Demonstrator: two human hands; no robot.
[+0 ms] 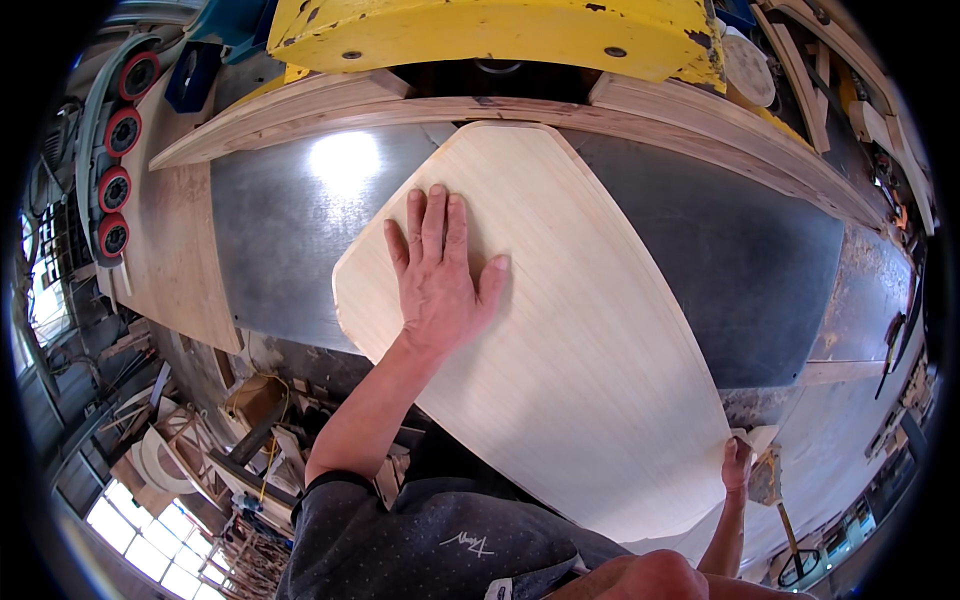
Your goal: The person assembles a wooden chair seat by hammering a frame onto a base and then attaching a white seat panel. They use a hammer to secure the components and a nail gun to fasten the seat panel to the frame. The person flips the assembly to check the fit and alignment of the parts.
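A large pale wooden board (560, 330) with cut-off corners lies slantwise across a dark metal machine table (720, 270). Its far end touches the long wooden fence (480, 108), and its near end reaches out over the table's front edge toward my body. My left hand (440, 275) rests flat on the board's upper face, left of its middle, fingers spread and thumb out to the right. At the board's near right corner, my right hand (738, 464) is closed around the edge; its fingertips are mostly hidden.
Behind the fence stands a chipped yellow machine housing (500, 35), with a dark gap in the fence below it. Red-and-black rollers (123, 132) line a pale green arm at far left. Wood offcuts and a box (255, 398) crowd the lower left.
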